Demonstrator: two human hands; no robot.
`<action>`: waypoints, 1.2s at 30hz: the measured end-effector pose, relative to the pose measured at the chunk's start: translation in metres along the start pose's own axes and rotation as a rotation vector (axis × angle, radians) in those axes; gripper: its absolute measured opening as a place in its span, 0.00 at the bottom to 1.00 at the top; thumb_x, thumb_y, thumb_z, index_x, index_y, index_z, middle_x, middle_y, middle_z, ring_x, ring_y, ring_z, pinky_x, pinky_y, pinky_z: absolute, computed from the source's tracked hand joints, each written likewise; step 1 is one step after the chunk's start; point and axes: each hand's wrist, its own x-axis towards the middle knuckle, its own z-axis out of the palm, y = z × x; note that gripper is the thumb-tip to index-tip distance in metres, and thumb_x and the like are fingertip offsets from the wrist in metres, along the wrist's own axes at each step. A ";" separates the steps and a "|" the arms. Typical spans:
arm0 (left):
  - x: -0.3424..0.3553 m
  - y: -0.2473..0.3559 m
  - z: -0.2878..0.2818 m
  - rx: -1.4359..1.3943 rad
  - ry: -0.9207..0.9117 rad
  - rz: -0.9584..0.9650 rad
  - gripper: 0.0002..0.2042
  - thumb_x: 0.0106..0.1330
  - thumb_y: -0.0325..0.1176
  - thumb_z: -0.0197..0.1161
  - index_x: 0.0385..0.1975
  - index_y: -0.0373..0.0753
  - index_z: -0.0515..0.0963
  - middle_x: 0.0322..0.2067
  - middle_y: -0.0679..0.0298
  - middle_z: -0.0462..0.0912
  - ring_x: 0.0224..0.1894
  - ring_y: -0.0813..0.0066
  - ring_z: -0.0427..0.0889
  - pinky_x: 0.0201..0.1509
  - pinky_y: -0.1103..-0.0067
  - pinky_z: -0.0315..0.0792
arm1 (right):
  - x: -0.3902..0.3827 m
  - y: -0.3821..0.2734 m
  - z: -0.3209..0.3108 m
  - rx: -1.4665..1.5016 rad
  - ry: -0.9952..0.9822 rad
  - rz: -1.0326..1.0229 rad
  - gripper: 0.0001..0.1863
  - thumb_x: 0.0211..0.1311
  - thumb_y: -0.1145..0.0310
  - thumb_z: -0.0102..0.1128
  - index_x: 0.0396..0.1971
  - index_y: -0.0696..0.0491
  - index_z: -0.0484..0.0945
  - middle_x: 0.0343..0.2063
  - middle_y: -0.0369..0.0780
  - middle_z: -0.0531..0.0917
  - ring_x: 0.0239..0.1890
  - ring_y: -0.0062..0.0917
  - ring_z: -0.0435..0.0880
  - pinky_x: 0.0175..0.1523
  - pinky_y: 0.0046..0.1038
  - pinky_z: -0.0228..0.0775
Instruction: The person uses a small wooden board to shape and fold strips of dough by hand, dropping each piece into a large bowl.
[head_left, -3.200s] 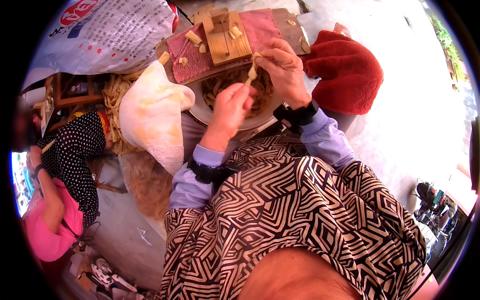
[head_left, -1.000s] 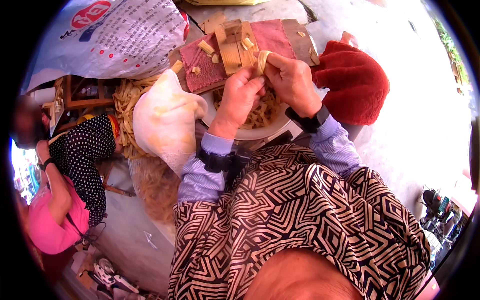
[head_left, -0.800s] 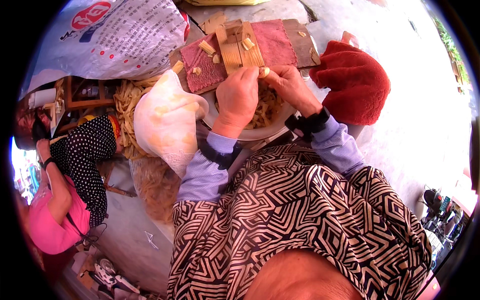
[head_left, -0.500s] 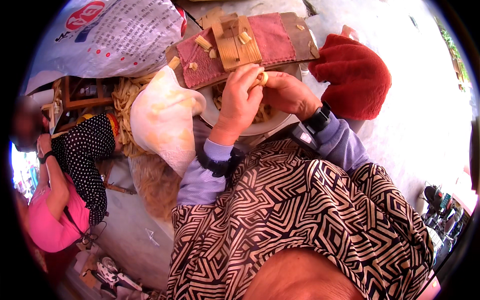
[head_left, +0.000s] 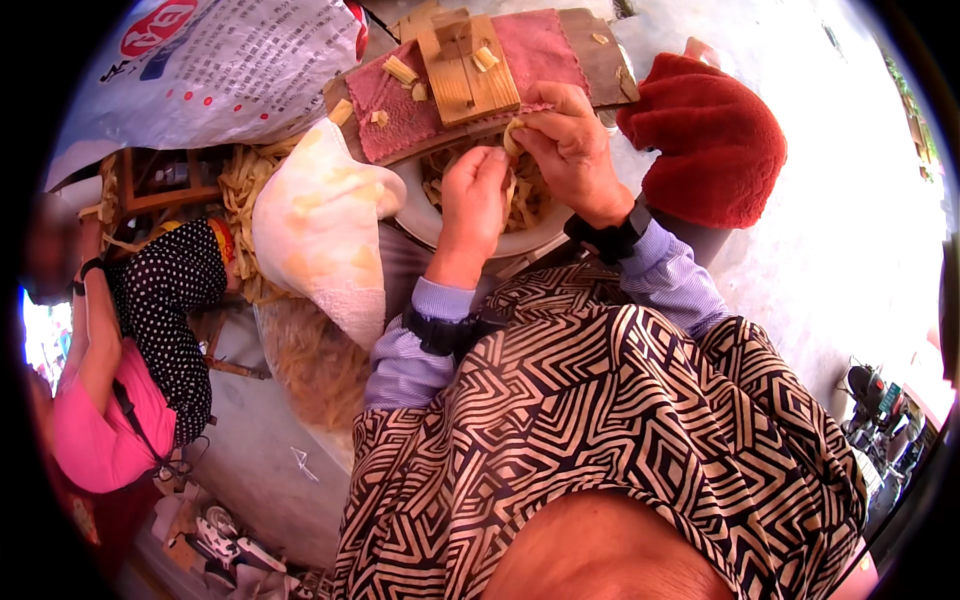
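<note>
In your head view, the piece in work is a pale yellow strip, up between your hands, above the near side of the white bowl. Your right hand has it pinched between thumb and fingers. Your left hand has its thumb and fingertips drawn together by the strip's lower end; you can't tell from here whether that grip has hold of it.

The strip looks bent or folded, so this piece seems partly worked, and it hasn't been laid down. Plenty of similar pale pieces already lie in the bowl. Much raw stock appears to be left: a heap of long strips sits beyond the white towel on your left. Short offcuts lie on the pink cloth, which covers part of the board at the bowl's far side; a wooden block stands on that cloth.

As for writing, the big printed bag at upper left bears a red round emblem, a blue patch and rows of small dark characters. The green panel near the motorbike is too small to make out.
</note>
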 end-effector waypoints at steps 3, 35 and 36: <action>-0.013 -0.007 -0.006 0.080 -0.117 -0.013 0.11 0.70 0.39 0.52 0.32 0.37 0.74 0.18 0.75 0.65 0.13 0.91 0.54 0.15 0.89 0.47 | -0.002 0.000 -0.003 0.315 0.062 0.384 0.04 0.50 0.79 0.62 0.28 0.59 0.79 0.39 0.35 0.78 0.42 0.24 0.75 0.45 0.26 0.68; 0.012 0.038 0.000 1.050 0.143 1.119 0.06 0.57 0.26 0.60 0.34 0.37 0.77 0.25 0.59 0.75 0.27 0.56 0.77 0.28 0.69 0.70 | 0.022 -0.028 -0.025 0.177 -0.171 0.368 0.11 0.53 0.74 0.65 0.37 0.58 0.78 0.25 0.43 0.82 0.26 0.23 0.81 0.35 0.23 0.73; 0.012 0.036 0.001 1.014 0.133 1.087 0.06 0.58 0.27 0.60 0.34 0.37 0.77 0.26 0.59 0.76 0.27 0.56 0.77 0.28 0.68 0.70 | 0.022 -0.026 -0.023 0.177 -0.164 0.347 0.11 0.53 0.73 0.65 0.37 0.58 0.78 0.25 0.43 0.82 0.27 0.23 0.81 0.35 0.23 0.73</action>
